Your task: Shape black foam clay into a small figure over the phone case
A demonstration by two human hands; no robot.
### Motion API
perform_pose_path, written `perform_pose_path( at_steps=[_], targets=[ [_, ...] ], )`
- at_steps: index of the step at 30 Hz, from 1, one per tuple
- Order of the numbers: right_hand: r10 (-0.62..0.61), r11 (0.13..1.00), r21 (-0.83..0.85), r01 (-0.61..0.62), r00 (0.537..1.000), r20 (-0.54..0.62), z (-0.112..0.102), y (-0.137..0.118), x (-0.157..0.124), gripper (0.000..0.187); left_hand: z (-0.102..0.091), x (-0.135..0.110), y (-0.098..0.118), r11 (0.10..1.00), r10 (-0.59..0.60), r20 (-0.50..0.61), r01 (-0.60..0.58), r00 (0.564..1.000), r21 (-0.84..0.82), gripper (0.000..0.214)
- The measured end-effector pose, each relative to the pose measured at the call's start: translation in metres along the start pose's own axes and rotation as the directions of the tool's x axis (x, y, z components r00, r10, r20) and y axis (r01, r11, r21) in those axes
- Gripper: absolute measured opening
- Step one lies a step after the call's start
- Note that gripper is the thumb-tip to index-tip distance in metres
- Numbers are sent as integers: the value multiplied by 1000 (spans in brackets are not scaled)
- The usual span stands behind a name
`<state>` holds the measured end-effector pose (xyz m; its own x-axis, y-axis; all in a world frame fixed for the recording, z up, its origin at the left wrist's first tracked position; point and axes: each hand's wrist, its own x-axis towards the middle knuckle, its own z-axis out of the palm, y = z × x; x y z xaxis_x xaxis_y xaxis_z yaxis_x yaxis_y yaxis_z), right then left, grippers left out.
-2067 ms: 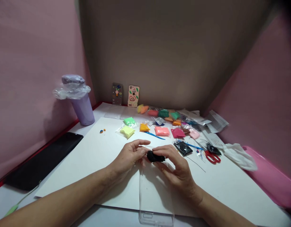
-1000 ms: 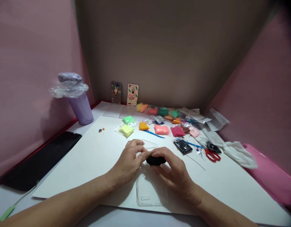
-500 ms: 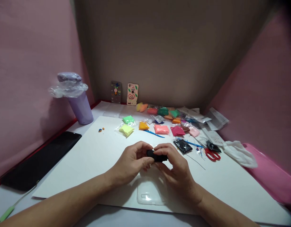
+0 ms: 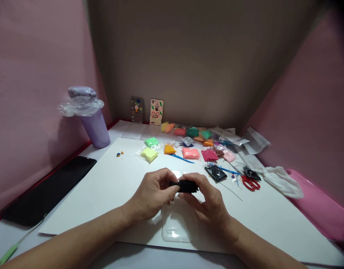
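A lump of black clay (image 4: 185, 185) is pinched between both my hands, just above a clear phone case (image 4: 176, 223) lying on the white sheet (image 4: 110, 179). My left hand (image 4: 153, 194) grips the lump's left end with curled fingers. My right hand (image 4: 208, 201) wraps over its right end, thumb underneath. Part of the clear case is hidden under my hands.
Several small bags of coloured clay (image 4: 190, 153) lie in rows behind my hands, with a black clay bag (image 4: 216, 173), red scissors (image 4: 250, 183) and blue tools to the right. A purple cup (image 4: 93, 123) stands left, a black tablet (image 4: 49, 188) lower left, two decorated phone cases (image 4: 156, 111) at the wall.
Both hands kept kneading the black clay; the lump is now flatter and longer. The clear case under them slid a little toward the far side and left.
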<state>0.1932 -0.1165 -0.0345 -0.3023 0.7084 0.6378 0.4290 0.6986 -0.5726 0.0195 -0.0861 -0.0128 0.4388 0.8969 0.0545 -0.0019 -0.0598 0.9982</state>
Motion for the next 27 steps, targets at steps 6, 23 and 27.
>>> perform_pose_path(
  at_steps=[6, 23, 27],
  targets=[
    [-5, 999, -38, 3, 998, -56, -2, -3, 1, 22, -1, 4, 3, 997, -42, -93, 35, 995, -73, 12],
    [49, 983, -178, -52, 999, -17, 0, 5, 5, 12, -8, 7, -4, 991, 110, 32, -112, 993, 71, 21],
    [12, 980, -201, -8, 1000, 17, -1, 4, 6, 9, -10, 6, -2, 932, 185, 62, -195, 981, 304, 6]
  ],
)
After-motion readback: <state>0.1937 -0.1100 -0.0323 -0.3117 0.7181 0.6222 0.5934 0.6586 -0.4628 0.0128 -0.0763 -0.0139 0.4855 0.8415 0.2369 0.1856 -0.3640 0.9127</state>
